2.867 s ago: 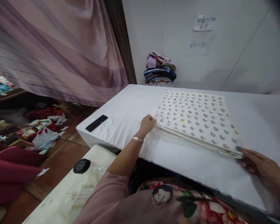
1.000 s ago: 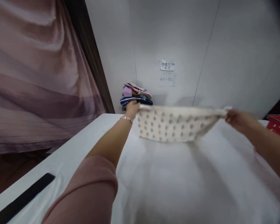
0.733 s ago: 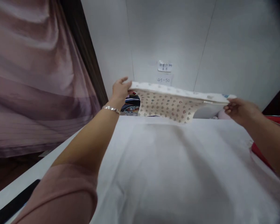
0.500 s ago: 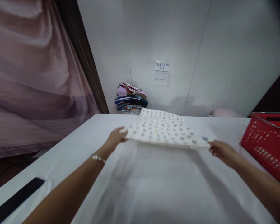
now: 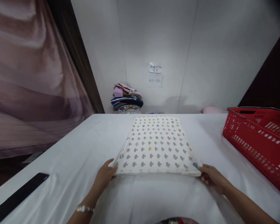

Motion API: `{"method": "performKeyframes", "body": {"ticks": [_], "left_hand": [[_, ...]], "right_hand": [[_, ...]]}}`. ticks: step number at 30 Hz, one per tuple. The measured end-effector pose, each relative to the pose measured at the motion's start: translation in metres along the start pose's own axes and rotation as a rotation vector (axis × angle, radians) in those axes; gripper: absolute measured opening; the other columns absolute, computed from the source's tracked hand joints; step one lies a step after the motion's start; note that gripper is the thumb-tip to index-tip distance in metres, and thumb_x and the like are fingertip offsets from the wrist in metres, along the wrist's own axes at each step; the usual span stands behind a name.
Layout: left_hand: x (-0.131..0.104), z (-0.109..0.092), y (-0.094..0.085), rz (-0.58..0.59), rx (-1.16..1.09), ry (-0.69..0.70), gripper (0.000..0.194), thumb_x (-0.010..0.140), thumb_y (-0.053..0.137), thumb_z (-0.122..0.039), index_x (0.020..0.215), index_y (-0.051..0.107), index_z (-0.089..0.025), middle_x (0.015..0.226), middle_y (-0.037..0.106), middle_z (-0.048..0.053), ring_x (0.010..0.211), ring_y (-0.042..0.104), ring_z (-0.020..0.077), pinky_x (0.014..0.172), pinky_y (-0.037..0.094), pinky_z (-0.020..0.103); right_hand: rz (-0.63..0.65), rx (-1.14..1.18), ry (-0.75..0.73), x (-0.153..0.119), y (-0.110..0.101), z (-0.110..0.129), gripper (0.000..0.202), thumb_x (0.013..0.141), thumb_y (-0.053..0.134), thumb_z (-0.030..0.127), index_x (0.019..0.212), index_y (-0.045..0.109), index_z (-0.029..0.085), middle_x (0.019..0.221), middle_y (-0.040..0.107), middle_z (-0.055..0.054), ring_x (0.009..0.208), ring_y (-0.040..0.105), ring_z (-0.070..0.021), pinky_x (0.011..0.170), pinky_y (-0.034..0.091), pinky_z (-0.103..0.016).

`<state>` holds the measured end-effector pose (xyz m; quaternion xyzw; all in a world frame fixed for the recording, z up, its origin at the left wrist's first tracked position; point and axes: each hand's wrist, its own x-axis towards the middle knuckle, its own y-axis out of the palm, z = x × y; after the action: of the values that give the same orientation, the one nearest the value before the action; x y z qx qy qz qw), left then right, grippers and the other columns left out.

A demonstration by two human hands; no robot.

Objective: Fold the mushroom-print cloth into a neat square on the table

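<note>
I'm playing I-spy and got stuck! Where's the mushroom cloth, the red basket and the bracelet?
Mushroom cloth (image 5: 155, 145): head view, middle of its printed top.
Red basket (image 5: 261, 147): head view, on its side wall.
Bracelet (image 5: 85, 208): head view, middle of its shiny band.

An indoor corner given over to fabrics; whether in a home or a small workshop cannot be told. Around the white-covered surface (image 5: 81, 146) are the signs: a patterned cloth (image 5: 155, 146) upon it, folded textiles (image 5: 128, 99) stacked at its far edge, handwritten notes (image 5: 155, 68) on the panelled wall (image 5: 154, 34) beyond it, a red plastic basket (image 5: 256, 146) at its right, a draped curtain (image 5: 32, 77) at its left.
</note>
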<state>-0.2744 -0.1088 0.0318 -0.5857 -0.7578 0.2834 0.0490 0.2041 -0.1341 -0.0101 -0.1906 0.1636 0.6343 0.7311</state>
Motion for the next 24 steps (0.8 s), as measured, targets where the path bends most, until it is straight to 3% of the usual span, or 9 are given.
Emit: {"method": "performKeyframes", "body": {"ticks": [4,8,11,16,20,24], "left_hand": [[-0.016,0.017,-0.007,0.004,0.293,0.105,0.053,0.083,0.046,-0.035,0.131,0.04,-0.015,0.062,0.061,-0.004,0.061,0.064,0.0188,0.064,0.047,0.028],[-0.016,0.027,-0.002,0.021,0.618,0.103,0.051,0.086,0.037,-0.031,0.133,0.038,-0.012,0.081,0.068,0.005,0.082,0.065,0.0239,0.073,0.044,0.032],[-0.016,0.026,0.001,0.038,0.739,0.083,0.053,0.087,0.033,-0.03,0.137,0.033,-0.012,0.099,0.067,0.011,0.095,0.062,0.027,0.079,0.044,0.036],[-0.015,0.013,-0.004,0.033,0.911,0.069,0.057,0.085,0.038,-0.034,0.137,0.035,-0.011,0.114,0.061,0.016,0.104,0.057,0.0323,0.083,0.043,0.043],[-0.004,-0.005,0.01,-0.045,0.87,0.365,0.049,0.084,0.04,-0.034,0.127,0.048,-0.014,0.127,0.054,0.013,0.118,0.048,0.0287,0.094,0.04,0.041],[0.014,-0.028,0.056,0.026,0.743,0.674,0.044,0.084,0.045,-0.038,0.123,0.054,-0.018,0.133,0.051,0.01,0.125,0.042,0.025,0.105,0.033,0.04]], "right_hand": [[0.019,-0.037,0.009,-0.018,0.002,-0.014,0.016,0.066,0.06,0.036,0.059,0.052,0.024,0.047,0.056,0.003,0.039,0.049,-0.0093,0.035,0.03,-0.015],[-0.018,-0.167,0.022,-0.028,0.01,-0.011,0.013,0.061,0.061,0.032,0.058,0.051,0.024,0.046,0.058,0.004,0.036,0.049,-0.0107,0.033,0.03,-0.017],[-0.052,-0.231,-0.002,-0.03,0.013,-0.006,0.012,0.059,0.061,0.031,0.067,0.053,0.027,0.046,0.059,0.005,0.038,0.054,-0.0141,0.033,0.034,-0.018],[0.002,-0.212,0.034,-0.024,0.008,-0.012,0.015,0.063,0.061,0.035,0.07,0.05,0.027,0.047,0.059,0.005,0.04,0.056,-0.0156,0.033,0.035,-0.019],[0.062,-0.308,0.05,-0.013,-0.004,-0.009,0.023,0.071,0.059,0.047,0.067,0.05,0.025,0.051,0.063,0.001,0.04,0.056,-0.016,0.032,0.034,-0.02],[-0.01,-0.489,-0.032,0.019,-0.017,0.017,0.028,0.073,0.059,0.048,0.066,0.054,0.021,0.046,0.059,-0.001,0.036,0.052,-0.0147,0.032,0.033,-0.021]]}}
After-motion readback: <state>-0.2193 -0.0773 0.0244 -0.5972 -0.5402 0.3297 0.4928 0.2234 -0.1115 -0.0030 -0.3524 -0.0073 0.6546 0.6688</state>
